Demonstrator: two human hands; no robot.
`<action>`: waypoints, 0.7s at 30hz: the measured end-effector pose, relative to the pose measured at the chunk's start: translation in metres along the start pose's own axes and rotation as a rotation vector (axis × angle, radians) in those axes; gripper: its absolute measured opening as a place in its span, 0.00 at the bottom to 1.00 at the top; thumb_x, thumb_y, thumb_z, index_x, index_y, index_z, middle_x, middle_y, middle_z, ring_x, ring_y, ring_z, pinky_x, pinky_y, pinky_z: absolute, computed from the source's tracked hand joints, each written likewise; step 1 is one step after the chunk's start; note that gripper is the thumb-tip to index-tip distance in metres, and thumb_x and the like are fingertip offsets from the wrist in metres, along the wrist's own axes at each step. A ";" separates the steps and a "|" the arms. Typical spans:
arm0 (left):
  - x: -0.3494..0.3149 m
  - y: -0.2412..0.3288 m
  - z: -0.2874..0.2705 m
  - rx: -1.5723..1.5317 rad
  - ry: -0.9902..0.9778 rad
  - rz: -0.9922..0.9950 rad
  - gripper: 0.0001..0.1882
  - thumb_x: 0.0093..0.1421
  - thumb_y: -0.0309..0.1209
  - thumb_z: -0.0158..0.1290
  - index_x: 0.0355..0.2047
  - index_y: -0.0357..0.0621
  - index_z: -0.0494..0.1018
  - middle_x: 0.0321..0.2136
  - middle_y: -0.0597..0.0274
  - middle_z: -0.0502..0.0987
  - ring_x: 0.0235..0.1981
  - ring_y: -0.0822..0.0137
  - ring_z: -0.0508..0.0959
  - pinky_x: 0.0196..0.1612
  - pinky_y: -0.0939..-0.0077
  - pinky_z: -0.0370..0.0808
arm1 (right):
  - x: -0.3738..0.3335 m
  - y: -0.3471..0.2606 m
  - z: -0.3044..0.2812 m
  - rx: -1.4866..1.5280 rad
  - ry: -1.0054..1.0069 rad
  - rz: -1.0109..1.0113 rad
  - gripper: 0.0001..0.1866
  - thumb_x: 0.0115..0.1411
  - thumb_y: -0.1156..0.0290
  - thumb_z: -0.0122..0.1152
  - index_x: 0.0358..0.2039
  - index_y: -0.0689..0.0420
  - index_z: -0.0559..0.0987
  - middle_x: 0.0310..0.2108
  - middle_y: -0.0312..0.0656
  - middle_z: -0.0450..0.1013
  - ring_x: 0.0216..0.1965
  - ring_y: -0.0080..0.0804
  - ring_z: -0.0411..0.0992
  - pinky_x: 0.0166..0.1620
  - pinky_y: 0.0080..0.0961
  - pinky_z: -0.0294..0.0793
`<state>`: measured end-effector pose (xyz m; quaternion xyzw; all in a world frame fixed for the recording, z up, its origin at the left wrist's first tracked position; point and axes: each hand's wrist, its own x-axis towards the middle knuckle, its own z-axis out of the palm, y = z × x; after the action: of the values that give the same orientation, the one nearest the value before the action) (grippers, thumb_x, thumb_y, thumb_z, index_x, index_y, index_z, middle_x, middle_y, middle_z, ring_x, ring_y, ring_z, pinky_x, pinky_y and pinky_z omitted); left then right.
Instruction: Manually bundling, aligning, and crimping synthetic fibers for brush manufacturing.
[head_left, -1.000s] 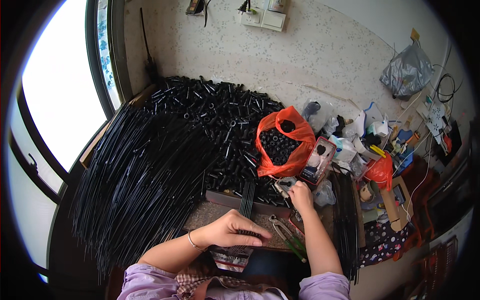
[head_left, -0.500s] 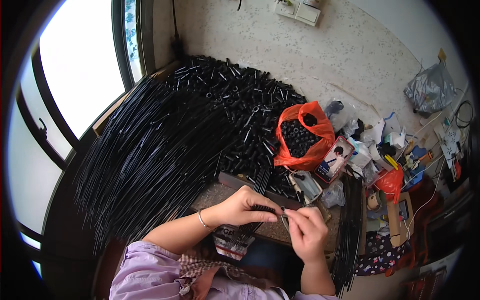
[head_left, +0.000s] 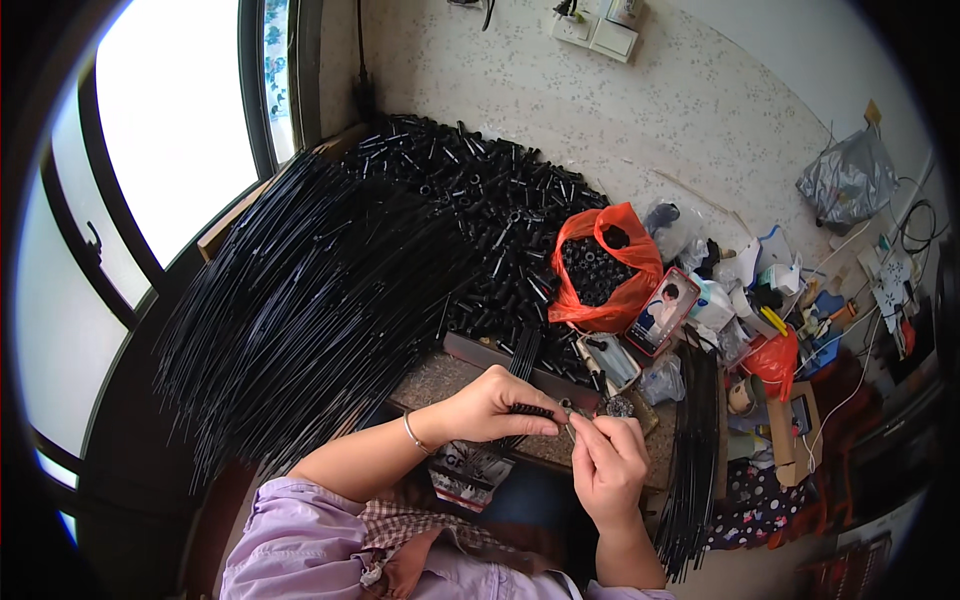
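My left hand [head_left: 500,405], with a bracelet at its wrist, is closed round a bunch of thin black rods [head_left: 524,352]. They stick out above and below it, and a row of dark ridged ends [head_left: 532,410] shows between thumb and fingers. Against the left fingertips, my right hand [head_left: 610,465] is closed in a pinch. A small thin piece at its fingertips is too small to make out. A small dark ring-shaped piece [head_left: 566,403] shows just above where the hands meet. Past the right knuckles sits a round, grey, rough-looking thing [head_left: 620,407].
A big sheaf of thin black rods [head_left: 300,310] spreads at left. Behind it lies a heap of black tubular parts [head_left: 500,190]. An orange-red bag [head_left: 625,285] of small black parts and a phone [head_left: 663,312] stand right of it. More rods [head_left: 690,460] hang at the right edge.
My right hand has shifted slightly down and left, still pinching beside the left fingertips. The round grey thing beyond it now shows. The whole view has shifted a little.
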<state>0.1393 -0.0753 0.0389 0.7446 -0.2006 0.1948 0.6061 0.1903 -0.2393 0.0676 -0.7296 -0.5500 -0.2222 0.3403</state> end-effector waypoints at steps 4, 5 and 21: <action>-0.008 0.003 0.002 -0.004 -0.012 0.033 0.10 0.43 0.29 0.52 0.25 0.37 0.70 0.22 0.55 0.72 0.23 0.66 0.73 0.27 0.81 0.69 | -0.002 -0.011 0.001 0.033 0.006 -0.027 0.12 0.35 0.85 0.52 0.25 0.61 0.73 0.19 0.40 0.63 0.21 0.33 0.62 0.24 0.22 0.62; -0.010 0.005 0.003 0.037 -0.049 0.048 0.10 0.43 0.29 0.51 0.25 0.36 0.70 0.21 0.55 0.72 0.24 0.64 0.73 0.27 0.80 0.69 | -0.002 -0.014 0.001 0.046 0.008 -0.055 0.12 0.35 0.84 0.53 0.25 0.61 0.73 0.19 0.40 0.63 0.21 0.32 0.62 0.23 0.22 0.62; -0.021 -0.024 0.010 -0.062 -0.126 -0.064 0.10 0.44 0.30 0.50 0.27 0.38 0.69 0.29 0.54 0.70 0.31 0.61 0.70 0.36 0.74 0.65 | 0.017 -0.010 0.016 0.278 -0.224 -0.124 0.15 0.37 0.82 0.51 0.30 0.60 0.72 0.26 0.39 0.63 0.27 0.34 0.63 0.29 0.24 0.64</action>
<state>0.1353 -0.0792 0.0057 0.7422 -0.2204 0.1219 0.6211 0.1846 -0.2147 0.0713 -0.6606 -0.6536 -0.0819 0.3602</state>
